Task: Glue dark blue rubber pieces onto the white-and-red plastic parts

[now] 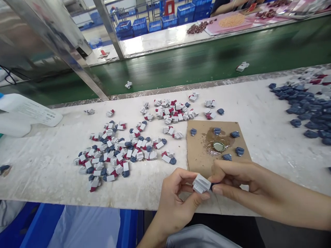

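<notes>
Now, over the desk's (147, 187) near edge, our left hand (178, 205) pinches a grey part (201, 184) while our right hand (241, 179) grips a blue piece (212, 186) at its side, which could skew or slip if we press unevenly.

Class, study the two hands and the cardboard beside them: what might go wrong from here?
The dark blue piece, mostly hidden by the right hand, might slip or meet the grey piece in the left hand crookedly. The metal cap sits on damp cardboard near the right hand, so a careless move might tip it.
</notes>
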Demonstrator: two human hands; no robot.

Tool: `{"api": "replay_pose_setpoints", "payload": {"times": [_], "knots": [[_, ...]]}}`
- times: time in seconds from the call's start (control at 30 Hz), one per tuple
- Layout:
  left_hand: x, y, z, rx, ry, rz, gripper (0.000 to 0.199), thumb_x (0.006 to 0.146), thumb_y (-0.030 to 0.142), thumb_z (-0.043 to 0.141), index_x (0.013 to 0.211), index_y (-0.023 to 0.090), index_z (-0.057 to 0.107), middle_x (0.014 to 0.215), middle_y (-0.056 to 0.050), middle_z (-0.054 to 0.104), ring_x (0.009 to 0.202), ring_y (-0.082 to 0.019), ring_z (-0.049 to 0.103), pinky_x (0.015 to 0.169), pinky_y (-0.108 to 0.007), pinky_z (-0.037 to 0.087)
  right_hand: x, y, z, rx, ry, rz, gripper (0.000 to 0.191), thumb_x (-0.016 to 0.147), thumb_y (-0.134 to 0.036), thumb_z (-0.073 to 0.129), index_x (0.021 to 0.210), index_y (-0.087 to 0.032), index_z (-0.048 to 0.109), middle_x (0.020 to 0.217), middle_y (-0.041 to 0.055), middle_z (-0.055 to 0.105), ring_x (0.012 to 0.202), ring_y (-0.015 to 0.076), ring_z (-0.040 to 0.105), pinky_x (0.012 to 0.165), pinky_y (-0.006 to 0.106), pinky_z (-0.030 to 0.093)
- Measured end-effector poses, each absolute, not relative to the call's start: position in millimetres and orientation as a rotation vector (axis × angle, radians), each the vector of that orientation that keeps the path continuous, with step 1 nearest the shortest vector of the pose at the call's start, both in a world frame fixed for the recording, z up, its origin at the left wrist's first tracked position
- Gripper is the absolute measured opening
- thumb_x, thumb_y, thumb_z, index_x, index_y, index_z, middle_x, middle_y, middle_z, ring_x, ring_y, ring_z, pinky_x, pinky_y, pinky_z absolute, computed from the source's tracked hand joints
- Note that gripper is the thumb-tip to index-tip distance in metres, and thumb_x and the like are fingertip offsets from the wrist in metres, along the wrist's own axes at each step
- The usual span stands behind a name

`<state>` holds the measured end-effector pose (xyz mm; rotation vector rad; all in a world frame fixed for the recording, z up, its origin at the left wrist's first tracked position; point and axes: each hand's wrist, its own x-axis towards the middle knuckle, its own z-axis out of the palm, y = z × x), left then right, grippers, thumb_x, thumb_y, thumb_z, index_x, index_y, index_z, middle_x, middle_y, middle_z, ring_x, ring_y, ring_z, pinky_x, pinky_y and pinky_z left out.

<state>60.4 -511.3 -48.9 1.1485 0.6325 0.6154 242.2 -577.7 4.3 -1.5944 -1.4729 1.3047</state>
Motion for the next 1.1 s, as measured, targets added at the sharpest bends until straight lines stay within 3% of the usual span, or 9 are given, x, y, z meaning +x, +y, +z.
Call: {"api": "replay_pose_setpoints", "payload": {"times": [0.2,0.3,0.4,0.47,0.57,0.77,0.9,0.97,1.1], "knots": [[62,-515,-57,1.144,0.596,0.545,0.022,0.085,0.035,0.066,0.090,0.021,0.050,0.072,0.003,0.050,0.059,-0.009,0.044,0.055,-0.021,0.038,238,-570,-10,-1.556,-1.218,1.220,0.041,0.089,-0.057,0.056,0.076,-0.020,0.065,0.066,0.0010,0.058,0.061,0.0138,0.053,0.054,0.024,0.042],[67,-516,-49,1.250,0.564,0.541,0.016,0.086,0.030,0.057,0.087,0.023,0.042,0.065,0.005,0.041,0.052,-0.010,0.032,0.048,-0.024,0.027,231,-559,-12,-1.526,-1.025,1.001,0.052,0.093,-0.066,0.042,0.092,-0.024,0.071,0.087,0.0046,0.065,0.082,0.0189,0.060,0.074,0.031,0.050],[75,-516,-39,1.327,0.549,0.540,0.015,0.084,0.027,0.055,0.084,0.024,0.041,0.063,0.005,0.041,0.053,-0.012,0.033,0.050,-0.026,0.027,213,-545,-5,-1.386,-0.895,1.107,0.054,0.093,-0.068,0.038,0.100,-0.025,0.069,0.102,0.0055,0.068,0.101,0.0208,0.061,0.090,0.033,0.049],[81,-518,-36,1.374,0.529,0.643,0.021,0.086,0.041,0.054,0.083,0.023,0.044,0.069,0.002,0.045,0.061,-0.015,0.041,0.056,-0.029,0.035,200,-537,1,-1.282,-0.837,1.272,0.057,0.090,-0.072,0.041,0.097,-0.022,0.068,0.093,0.0061,0.069,0.092,0.0203,0.064,0.081,0.032,0.052],[88,-524,-42,1.472,0.584,0.862,0.042,0.094,0.060,0.036,0.081,0.022,0.051,0.075,-0.002,0.050,0.071,-0.019,0.048,0.068,-0.033,0.042,187,-535,7,-1.242,-0.772,1.383,0.066,0.085,-0.078,0.040,0.084,-0.019,0.068,0.072,0.0058,0.068,0.074,0.0190,0.066,0.065,0.029,0.052],[89,-539,-64,1.486,0.772,0.951,0.053,0.099,0.053,0.026,0.078,0.022,0.064,0.076,-0.006,0.063,0.074,-0.021,0.059,0.073,-0.034,0.046,177,-542,-3,-1.210,-0.741,1.281,0.076,0.083,-0.084,0.033,0.056,-0.019,0.062,0.058,0.0065,0.065,0.060,0.0175,0.063,0.057,0.027,0.050],[75,-521,-67,1.573,0.824,0.907,0.050,0.102,0.043,0.025,0.096,0.021,0.069,0.093,-0.010,0.071,0.090,-0.024,0.065,0.082,-0.035,0.048,165,-527,-27,-1.226,-0.855,1.205,0.074,0.092,-0.075,0.022,0.059,-0.019,0.057,0.056,0.0054,0.062,0.061,0.0176,0.065,0.057,0.027,0.051],[62,-505,-65,1.786,0.882,0.821,0.044,0.101,0.032,0.026,0.104,0.019,0.068,0.096,-0.012,0.072,0.089,-0.025,0.066,0.077,-0.036,0.049,158,-512,-35,-1.227,-1.020,1.086,0.067,0.098,-0.066,0.022,0.068,-0.019,0.060,0.060,0.0050,0.063,0.062,0.0176,0.064,0.061,0.029,0.053],[32,-485,-62,2.439,1.212,0.647,0.028,0.093,0.029,0.046,0.103,0.015,0.068,0.093,-0.017,0.070,0.082,-0.032,0.064,0.064,-0.039,0.049,167,-505,-36,-1.122,-1.371,0.642,0.037,0.100,-0.045,0.037,0.100,-0.023,0.067,0.099,0.0088,0.068,0.098,0.0248,0.062,0.089,0.040,0.050]]}}
